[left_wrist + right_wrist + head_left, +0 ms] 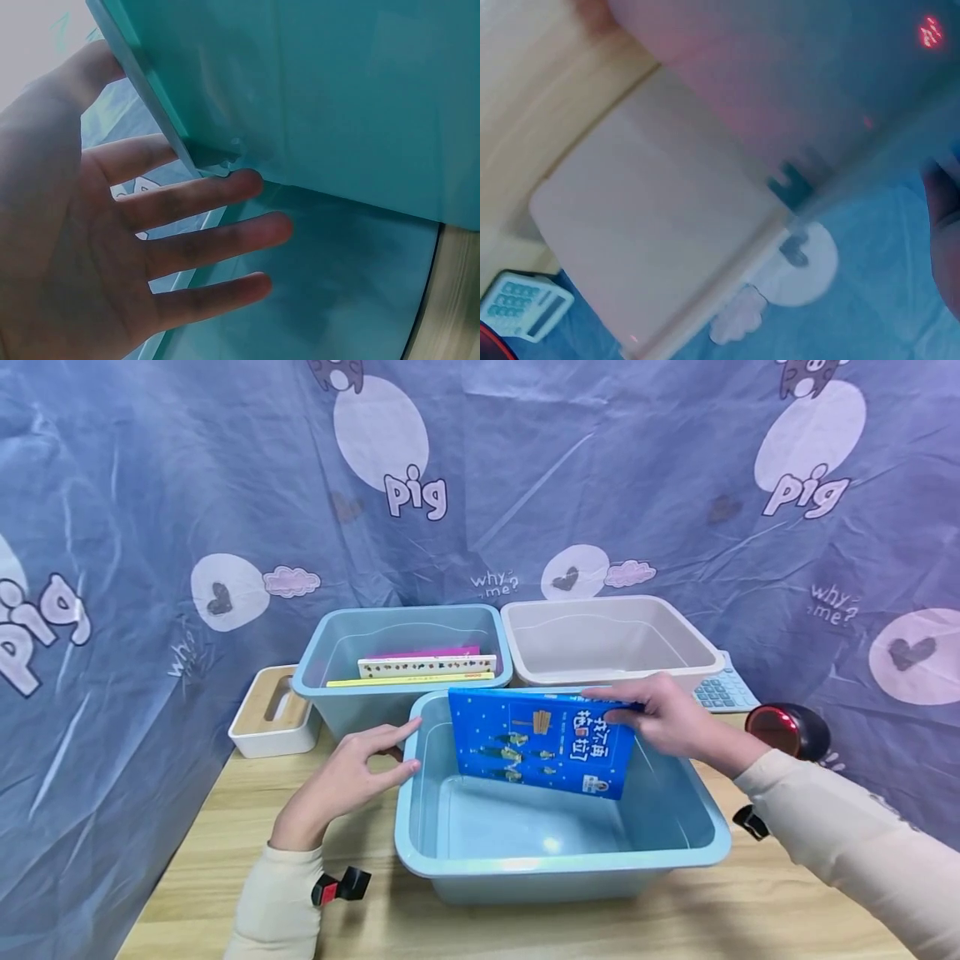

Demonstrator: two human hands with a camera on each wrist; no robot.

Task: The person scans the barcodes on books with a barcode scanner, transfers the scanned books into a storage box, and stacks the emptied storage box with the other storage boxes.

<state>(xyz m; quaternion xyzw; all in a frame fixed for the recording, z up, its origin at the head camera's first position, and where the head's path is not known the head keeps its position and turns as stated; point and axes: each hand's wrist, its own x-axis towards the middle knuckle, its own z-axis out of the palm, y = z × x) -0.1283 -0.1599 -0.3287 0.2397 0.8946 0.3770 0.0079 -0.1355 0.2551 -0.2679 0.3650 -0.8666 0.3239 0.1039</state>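
Note:
My right hand (663,718) pinches a blue picture book (543,747) by its upper right edge. The book hangs tilted inside the opening of the front light-blue bin (562,864), its cover toward me with white lettering and small figures. At that bin's left rim are the thumb and index fingertip of my left hand (352,781). The left wrist view shows the left hand (112,225) with fingers straight and spread, beside the bin wall (352,97). Only a sliver of the right hand (946,240) enters the right wrist view.
Behind stand another light-blue bin (397,695) with several thin books (427,667), and a pale grey bin (615,639). A wooden-lidded tissue box (273,735) is at left. A calculator (723,689) and a dark round cup-like object (810,732) lie right. A printed curtain (525,460) hangs behind.

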